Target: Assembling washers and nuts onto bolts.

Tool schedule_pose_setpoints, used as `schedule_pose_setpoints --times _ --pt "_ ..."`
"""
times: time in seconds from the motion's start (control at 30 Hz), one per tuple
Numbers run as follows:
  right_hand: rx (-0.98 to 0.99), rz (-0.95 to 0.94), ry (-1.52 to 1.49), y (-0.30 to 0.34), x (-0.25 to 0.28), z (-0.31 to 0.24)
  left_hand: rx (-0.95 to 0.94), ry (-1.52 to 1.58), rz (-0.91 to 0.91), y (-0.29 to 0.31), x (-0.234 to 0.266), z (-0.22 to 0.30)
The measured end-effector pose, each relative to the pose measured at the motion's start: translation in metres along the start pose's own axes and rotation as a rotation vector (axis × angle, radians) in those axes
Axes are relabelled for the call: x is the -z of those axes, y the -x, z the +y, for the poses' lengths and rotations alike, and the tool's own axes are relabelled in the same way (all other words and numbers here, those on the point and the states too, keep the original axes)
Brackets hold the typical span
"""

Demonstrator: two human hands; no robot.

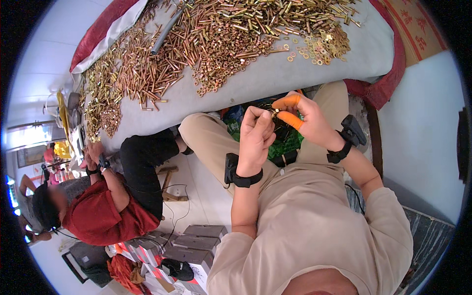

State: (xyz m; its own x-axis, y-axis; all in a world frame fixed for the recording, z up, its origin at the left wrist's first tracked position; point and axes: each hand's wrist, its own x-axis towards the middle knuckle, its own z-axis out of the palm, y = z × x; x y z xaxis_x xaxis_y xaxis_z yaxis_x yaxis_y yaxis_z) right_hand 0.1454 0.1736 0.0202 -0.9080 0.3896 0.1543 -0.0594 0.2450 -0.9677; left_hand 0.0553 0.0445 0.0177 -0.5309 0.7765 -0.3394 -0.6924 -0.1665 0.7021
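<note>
Over the lap, centre of view: left hand (255,132), curled nearly closed, fingertips pinched on a small brass part (275,112); black wrist strap with a dark box at the cuff. Just right of it, touching at the same part: right hand (307,119), thumb and forefinger in orange finger cots (291,111), pinched closed on the small brass part from the right; remaining fingers loosely bent; black wrist strap likewise. Exact kind of part too small to tell. Below the hands, between the knees: green container (287,141) with dark contents, mostly hidden. Far side, across the whole top: grey cloth (295,69) over a raised surface, edged in red fabric, bearing a broad heap of brass bolts (216,29), and, to the right, a looser scatter of brass washers (322,46). Left of centre: a second seated person in a red shirt (101,216) and black trousers, both hands raised at the left end of the cloth, near more brass pieces. Near left, on the pale floor: grey boxes (196,238), stacked, with black cable trailing past.
</note>
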Motion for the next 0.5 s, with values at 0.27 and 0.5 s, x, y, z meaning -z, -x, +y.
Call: schedule_pose_setpoints --times 0.27,0.5 --pt "0.25 0.03 0.1 -0.0025 0.0045 0.0082 0.015 0.006 -0.021 -0.0004 0.0008 0.0014" --pt "0.125 -0.002 0.042 -0.0002 0.0038 0.0042 0.039 -0.018 -0.022 0.0007 0.0002 0.0023"
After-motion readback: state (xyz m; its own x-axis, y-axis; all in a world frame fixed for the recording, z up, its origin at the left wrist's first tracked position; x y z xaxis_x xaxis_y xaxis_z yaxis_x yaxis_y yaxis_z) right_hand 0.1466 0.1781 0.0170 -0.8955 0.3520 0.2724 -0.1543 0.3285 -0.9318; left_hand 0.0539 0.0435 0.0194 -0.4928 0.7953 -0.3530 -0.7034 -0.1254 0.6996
